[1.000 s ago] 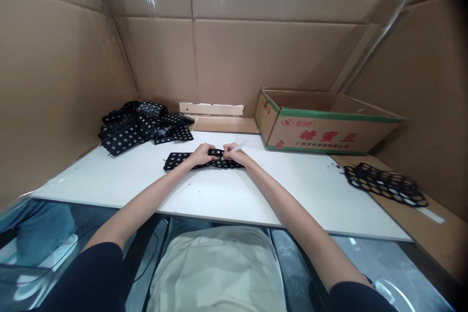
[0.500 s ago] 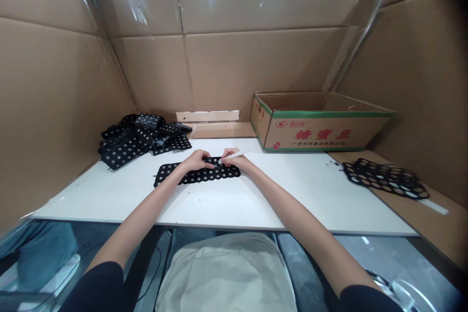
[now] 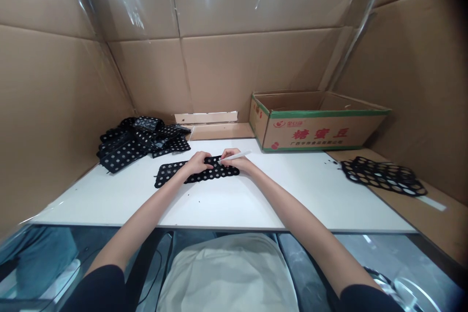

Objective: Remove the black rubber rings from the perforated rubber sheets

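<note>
A black sheet point(image 3: 169, 173) dotted with rows of pale round spots lies flat on the white table, its lower edge scalloped. My left hand point(image 3: 198, 163) rests on its middle, fingers bent and thumb toward the right, holding it against the table. In my right hand point(image 3: 231, 158) is a slim white pen-like tool point(image 3: 239, 155), gripped between thumb and fingers. Its tip meets the sheet's right half, just beside my left thumb; what the tip does there is too small to make out.
Similar dotted black pieces point(image 3: 126, 148) are heaped at the back left. An open cardboard box point(image 3: 314, 131) with green edges stands back right. Black netting with large round holes point(image 3: 383, 175) lies at the right. Cardboard walls point(image 3: 226, 68) enclose the white table point(image 3: 292, 195). Small dark bits are scattered about.
The view has shifted slightly. Both hands stay over the same part of the sheet, and the white tool is still in my right hand with only a small movement.
</note>
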The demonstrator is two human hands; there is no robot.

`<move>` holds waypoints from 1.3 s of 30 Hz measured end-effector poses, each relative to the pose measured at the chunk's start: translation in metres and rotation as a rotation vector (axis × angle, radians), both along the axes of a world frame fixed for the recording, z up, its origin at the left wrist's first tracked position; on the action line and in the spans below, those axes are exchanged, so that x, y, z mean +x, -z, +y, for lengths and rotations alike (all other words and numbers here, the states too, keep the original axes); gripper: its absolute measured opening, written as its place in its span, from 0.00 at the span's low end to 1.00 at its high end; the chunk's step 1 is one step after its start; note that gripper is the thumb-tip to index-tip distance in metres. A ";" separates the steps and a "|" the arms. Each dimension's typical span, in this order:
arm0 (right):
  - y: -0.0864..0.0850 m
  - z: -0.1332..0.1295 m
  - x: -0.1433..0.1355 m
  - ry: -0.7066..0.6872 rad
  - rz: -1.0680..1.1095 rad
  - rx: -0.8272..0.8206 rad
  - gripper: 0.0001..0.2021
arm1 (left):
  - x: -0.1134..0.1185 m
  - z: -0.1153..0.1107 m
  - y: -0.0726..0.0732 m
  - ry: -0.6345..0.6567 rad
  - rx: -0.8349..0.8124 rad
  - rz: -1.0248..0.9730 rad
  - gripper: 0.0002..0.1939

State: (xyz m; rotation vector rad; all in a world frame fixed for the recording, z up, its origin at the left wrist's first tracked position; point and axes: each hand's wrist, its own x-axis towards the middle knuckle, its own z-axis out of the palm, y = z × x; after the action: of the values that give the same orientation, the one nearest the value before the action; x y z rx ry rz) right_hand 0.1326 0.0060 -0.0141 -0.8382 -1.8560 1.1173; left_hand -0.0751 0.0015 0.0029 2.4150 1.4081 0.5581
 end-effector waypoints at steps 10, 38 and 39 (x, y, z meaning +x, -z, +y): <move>-0.004 -0.003 0.002 0.002 -0.050 0.039 0.06 | 0.006 -0.006 0.005 -0.019 0.050 -0.020 0.11; 0.007 0.002 -0.008 0.052 -0.125 0.062 0.06 | 0.008 -0.001 0.013 -0.002 0.051 -0.075 0.09; 0.007 0.002 -0.008 0.044 -0.114 0.032 0.05 | 0.007 0.001 0.014 0.003 0.048 -0.083 0.09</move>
State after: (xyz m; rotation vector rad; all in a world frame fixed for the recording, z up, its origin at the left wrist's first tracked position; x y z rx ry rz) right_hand 0.1244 0.0081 -0.0215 -0.9364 -1.9339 1.0294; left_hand -0.0683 0.0021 -0.0111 2.4009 1.3721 0.6902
